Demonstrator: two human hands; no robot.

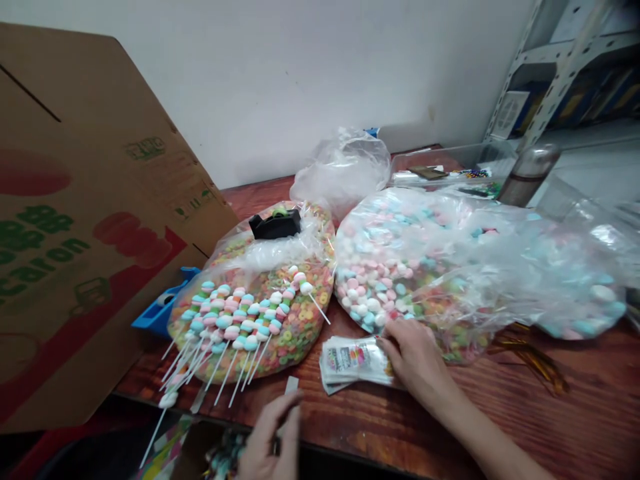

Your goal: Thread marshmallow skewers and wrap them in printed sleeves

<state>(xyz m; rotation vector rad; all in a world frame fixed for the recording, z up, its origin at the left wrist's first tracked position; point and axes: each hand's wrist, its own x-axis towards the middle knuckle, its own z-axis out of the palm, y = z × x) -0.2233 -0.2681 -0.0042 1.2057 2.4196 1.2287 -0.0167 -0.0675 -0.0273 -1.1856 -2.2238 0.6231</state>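
Observation:
My right hand (417,363) is on the right end of a stack of small printed plastic bags (350,360), fingers bent over it. My left hand (273,437) is low at the table's front edge, blurred, with its fingers curled. Just beyond its fingertips is a short pale strip (292,385) that looks like tape; whether the fingers grip it is unclear. Marshmallow skewers (240,317) on white sticks lie in a row on a clear bag of colourful candy rings (305,327). One marshmallow skewer (169,399) hangs over the front edge.
A bag of pastel marshmallows (370,287) lies behind my right hand. A black tape dispenser (275,225) rests on the ring bag, and a blue dispenser (163,310) stands beside the large carton (95,220). Gold ties (535,357) lie at right, near the bottle (530,175).

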